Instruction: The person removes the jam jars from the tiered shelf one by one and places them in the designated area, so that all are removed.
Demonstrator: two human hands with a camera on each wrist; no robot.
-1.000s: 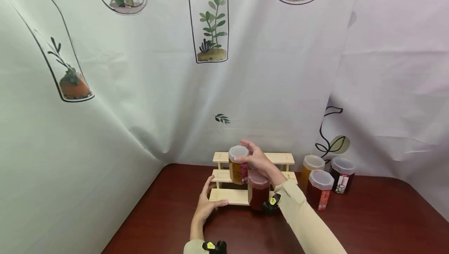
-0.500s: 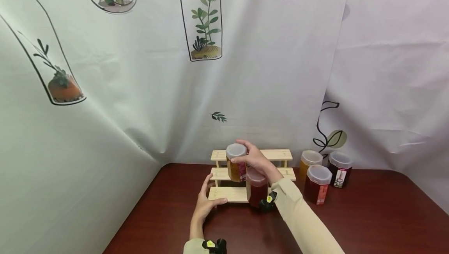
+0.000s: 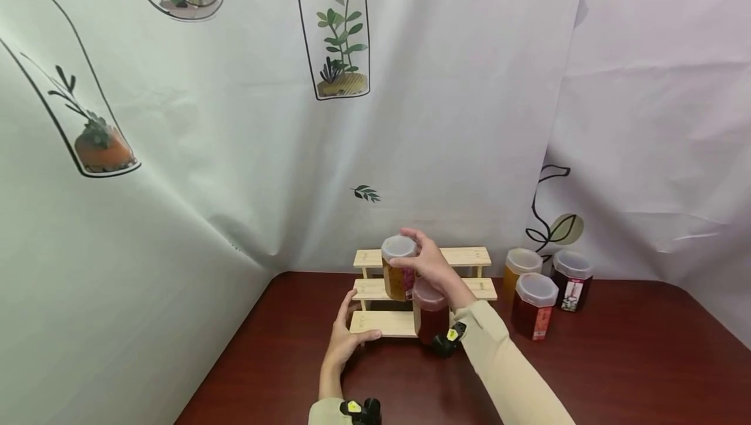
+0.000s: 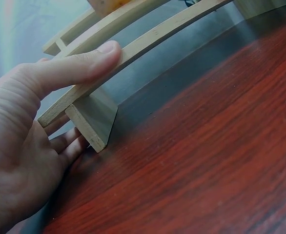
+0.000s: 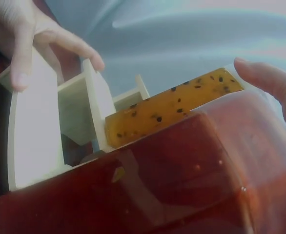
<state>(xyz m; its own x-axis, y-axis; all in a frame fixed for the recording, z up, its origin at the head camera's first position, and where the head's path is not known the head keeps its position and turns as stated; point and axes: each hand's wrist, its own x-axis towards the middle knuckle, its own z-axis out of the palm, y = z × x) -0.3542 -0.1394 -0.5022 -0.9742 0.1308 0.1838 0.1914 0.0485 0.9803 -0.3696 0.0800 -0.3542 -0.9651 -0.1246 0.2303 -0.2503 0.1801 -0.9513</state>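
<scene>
A small three-step wooden display rack (image 3: 375,324) stands on the table against the back curtain. My left hand (image 3: 340,341) grips its left end, with the thumb (image 4: 91,66) on top of the lowest step and the other fingers around the side and below. On the middle step is an amber jar with dark seeds (image 5: 177,109), its lid pale. My right hand (image 3: 433,265) holds that jar (image 3: 396,279) near its lid, thumb and fingers on either side. A dark red jar (image 3: 430,321) stands on the lowest step, under my right wrist, and hides part of the rack.
Right of the rack, three more lidded jars stand grouped on the table: an amber one (image 3: 516,275), a red one (image 3: 532,314) and a very dark one (image 3: 572,285). The printed white curtain (image 3: 446,151) hangs close behind the rack and along the left side.
The head view has shifted slightly. Both hands keep their holds, and the jars and rack stay about where they were relative to each other.
</scene>
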